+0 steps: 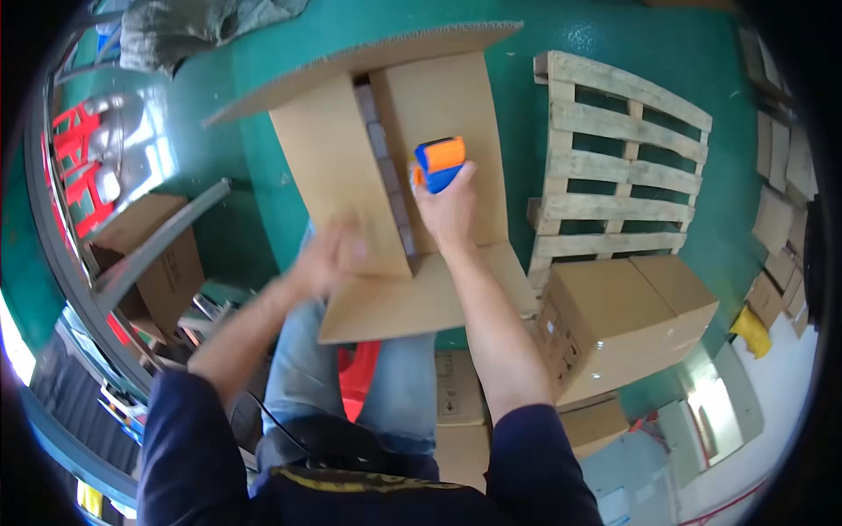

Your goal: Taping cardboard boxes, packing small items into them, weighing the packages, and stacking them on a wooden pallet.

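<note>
An open cardboard carton (395, 302) stands in front of me, its far flap raised and its near flap folded out toward my knees. Its two side flaps lie inward with a narrow gap between them, where a row of small pale packages (383, 155) shows. My right hand (449, 203) is closed around a blue and orange tape dispenser (441, 158), above the right flap. Over the near end of the left flap is my left hand (333, 250), smeared by motion; its fingers and any contact with the cardboard are unclear.
A wooden pallet (623, 162) lies on the green floor to the right, with a closed carton (627, 324) nearer me. Left are a metal frame rail (167, 245), another carton (162, 263) and red stools (83, 167). Flattened cardboard (776, 193) lines the far right.
</note>
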Demonstrator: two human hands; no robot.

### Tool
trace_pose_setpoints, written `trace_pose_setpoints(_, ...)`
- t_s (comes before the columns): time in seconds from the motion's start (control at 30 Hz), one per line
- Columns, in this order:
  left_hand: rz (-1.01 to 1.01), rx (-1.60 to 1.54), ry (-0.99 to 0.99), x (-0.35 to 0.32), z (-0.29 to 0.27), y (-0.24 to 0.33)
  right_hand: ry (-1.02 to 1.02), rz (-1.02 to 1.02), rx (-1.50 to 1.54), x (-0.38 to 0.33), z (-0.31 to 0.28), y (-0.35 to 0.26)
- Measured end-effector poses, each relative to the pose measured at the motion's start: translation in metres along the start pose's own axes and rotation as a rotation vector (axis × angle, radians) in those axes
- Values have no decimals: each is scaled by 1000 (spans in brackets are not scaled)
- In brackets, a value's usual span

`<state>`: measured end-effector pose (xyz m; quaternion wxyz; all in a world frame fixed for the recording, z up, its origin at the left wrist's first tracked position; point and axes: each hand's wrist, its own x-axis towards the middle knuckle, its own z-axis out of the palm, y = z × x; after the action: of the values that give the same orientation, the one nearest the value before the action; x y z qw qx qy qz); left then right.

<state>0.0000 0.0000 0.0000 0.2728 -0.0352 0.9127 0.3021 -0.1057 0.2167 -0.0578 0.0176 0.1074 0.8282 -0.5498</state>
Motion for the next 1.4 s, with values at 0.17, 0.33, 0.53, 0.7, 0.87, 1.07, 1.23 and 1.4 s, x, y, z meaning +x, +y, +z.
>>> trace_pose_setpoints(0.17, 161, 133, -615, -195, 40, 118, -139, 394, -332, -105, -78, -10)
trace_pose_setpoints(0.33, 283, 223, -74, -177, 89, 92, -134, 382, -385, -96, -111, 20)
trace_pose_setpoints(0.53, 245, -73, -537, -140, 75, 86, -153, 351, -382, -94, -110, 13)
trace_pose_setpoints(0.7, 371, 22, -792, -102, 79, 81, -169, 524, -301, -89, -143, -27)
trace_pose_setpoints(0.87, 163, 78, -278, -7, 133, 67, 487, 517, 463, -232, -243, -46)
trace_pose_setpoints(1.07, -227, -541, -170, 26, 151, 54, 791, 870, 650, -356, -245, -12)
trace_pose_setpoints(1.23, -249, -805, -61, 40, 115, 135, 781, 918, 755, -343, -194, -17)
trace_pose_setpoints(1.4, -250, -719, 117, 47, 120, 156, 792, 875, 572, -349, -188, -22)
